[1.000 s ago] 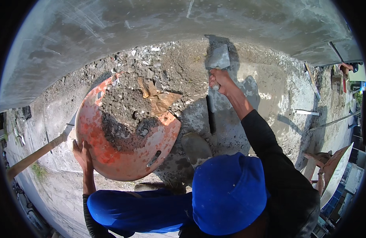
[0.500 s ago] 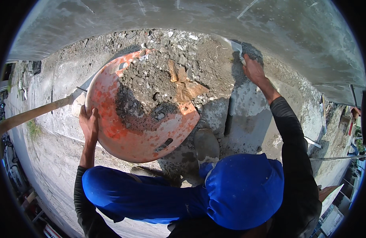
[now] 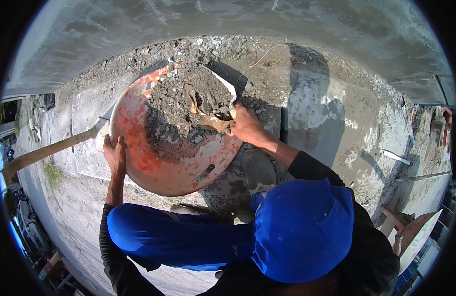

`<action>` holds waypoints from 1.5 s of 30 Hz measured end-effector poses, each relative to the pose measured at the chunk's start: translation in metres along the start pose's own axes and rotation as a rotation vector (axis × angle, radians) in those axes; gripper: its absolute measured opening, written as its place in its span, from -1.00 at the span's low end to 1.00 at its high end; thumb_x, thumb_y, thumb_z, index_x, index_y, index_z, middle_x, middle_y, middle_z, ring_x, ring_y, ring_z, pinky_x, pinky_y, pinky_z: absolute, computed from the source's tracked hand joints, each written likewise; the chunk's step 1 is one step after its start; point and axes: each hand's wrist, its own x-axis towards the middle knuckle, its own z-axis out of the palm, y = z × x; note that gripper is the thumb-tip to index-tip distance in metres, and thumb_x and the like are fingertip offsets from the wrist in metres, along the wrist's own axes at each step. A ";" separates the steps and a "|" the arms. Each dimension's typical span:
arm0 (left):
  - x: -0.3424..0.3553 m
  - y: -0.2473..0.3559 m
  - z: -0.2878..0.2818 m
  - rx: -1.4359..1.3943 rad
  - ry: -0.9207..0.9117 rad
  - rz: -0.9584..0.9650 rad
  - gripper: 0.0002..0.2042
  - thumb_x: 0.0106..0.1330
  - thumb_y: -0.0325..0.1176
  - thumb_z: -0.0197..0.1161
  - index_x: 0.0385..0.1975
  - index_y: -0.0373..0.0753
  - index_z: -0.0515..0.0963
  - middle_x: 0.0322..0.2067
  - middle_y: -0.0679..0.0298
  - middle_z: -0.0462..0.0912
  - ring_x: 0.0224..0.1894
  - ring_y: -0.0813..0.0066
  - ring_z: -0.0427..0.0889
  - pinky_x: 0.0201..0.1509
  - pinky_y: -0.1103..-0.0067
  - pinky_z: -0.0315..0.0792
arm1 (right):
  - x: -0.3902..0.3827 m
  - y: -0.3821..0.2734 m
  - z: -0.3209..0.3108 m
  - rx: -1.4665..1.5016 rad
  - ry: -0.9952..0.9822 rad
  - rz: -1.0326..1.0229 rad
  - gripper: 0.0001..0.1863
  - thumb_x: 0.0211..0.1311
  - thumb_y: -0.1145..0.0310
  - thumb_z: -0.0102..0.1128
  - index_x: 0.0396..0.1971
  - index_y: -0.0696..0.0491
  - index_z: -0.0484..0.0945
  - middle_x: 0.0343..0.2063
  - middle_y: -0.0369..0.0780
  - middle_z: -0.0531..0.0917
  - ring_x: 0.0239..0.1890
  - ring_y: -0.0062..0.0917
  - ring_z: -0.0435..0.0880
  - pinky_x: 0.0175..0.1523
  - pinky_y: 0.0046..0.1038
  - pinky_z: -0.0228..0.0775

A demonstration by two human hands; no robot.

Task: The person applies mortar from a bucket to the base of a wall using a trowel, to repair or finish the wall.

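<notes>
A round orange basin, worn and smeared with grey, holds grey rubble and soil with a crumpled brown scrap on it. My left hand grips its left rim, thumb up along the edge. At the right side of the basin my right hand is closed round the pale handle of a trowel. The trowel's bright blade lies against the rubble by the far right rim; part of it is hidden by dirt and the hand.
A wooden-handled tool lies left of the basin, its head partly hidden. A grey wall rises along the far side, with loose gravel at its foot. My blue-clad knees are close in front; a shoe stands beside the basin.
My right hand has swung left with the trowel, from the ground by the wall to the basin's right side. Rubble there has been pushed toward the basin. My left hand keeps its grip.
</notes>
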 end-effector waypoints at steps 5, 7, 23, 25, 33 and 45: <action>0.003 -0.012 -0.001 0.035 -0.005 0.053 -0.61 0.19 -0.16 0.19 -0.24 -0.43 0.49 -0.47 0.02 0.64 -0.40 0.20 0.61 -0.19 0.35 0.47 | -0.031 -0.022 0.019 -0.124 -0.329 0.067 -0.54 0.21 0.34 0.22 0.01 0.30 0.35 -0.14 0.22 0.60 -0.05 0.12 0.61 0.02 -0.04 0.47; 0.004 -0.026 -0.003 0.076 0.003 0.058 -0.59 0.20 -0.16 0.19 -0.19 -0.45 0.50 -0.45 0.00 0.64 -0.38 0.19 0.61 -0.17 0.35 0.48 | -0.054 -0.010 0.022 -0.080 -0.198 -0.067 -0.59 0.23 0.36 0.21 -0.04 0.29 0.35 -0.22 0.20 0.62 -0.12 0.14 0.63 -0.04 -0.03 0.47; 0.001 -0.016 -0.004 0.023 0.036 0.029 -0.59 0.18 -0.19 0.22 -0.11 -0.42 0.52 -0.42 0.01 0.65 -0.37 0.20 0.65 -0.18 0.35 0.50 | -0.039 0.033 -0.027 0.754 -0.229 0.574 -0.82 0.31 0.47 0.11 -0.14 0.13 0.39 -0.57 -0.29 0.46 -0.68 -0.65 0.41 -0.64 -0.47 0.30; 0.001 -0.019 -0.004 0.012 0.034 0.025 -0.57 0.17 -0.21 0.21 -0.06 -0.42 0.53 -0.40 -0.01 0.66 -0.37 0.21 0.65 -0.17 0.37 0.51 | -0.029 0.001 0.001 0.167 -0.164 0.367 -0.38 0.24 0.40 0.17 0.23 0.40 0.23 -0.36 0.01 0.64 -0.51 -0.41 0.65 -0.43 -0.30 0.52; 0.000 -0.021 -0.010 -0.107 0.051 -0.079 -0.60 0.18 -0.30 0.14 -0.03 -0.42 0.52 -0.39 -0.02 0.67 -0.36 0.16 0.67 -0.16 0.34 0.52 | -0.037 -0.023 -0.012 -0.264 -0.112 -0.044 -0.38 0.14 0.47 0.19 0.09 0.48 0.12 -0.42 0.23 0.64 -0.25 0.15 0.67 -0.08 0.00 0.47; -0.050 -0.050 -0.045 0.070 0.040 0.074 -0.59 0.34 -0.51 0.07 0.17 -0.52 0.34 -0.38 -0.06 0.74 -0.26 0.16 0.78 -0.13 0.36 0.58 | -0.025 -0.002 -0.048 -0.341 0.072 -0.242 -0.56 0.34 0.30 0.14 0.13 0.15 0.28 -0.28 0.17 0.66 -0.17 0.10 0.64 -0.17 0.03 0.40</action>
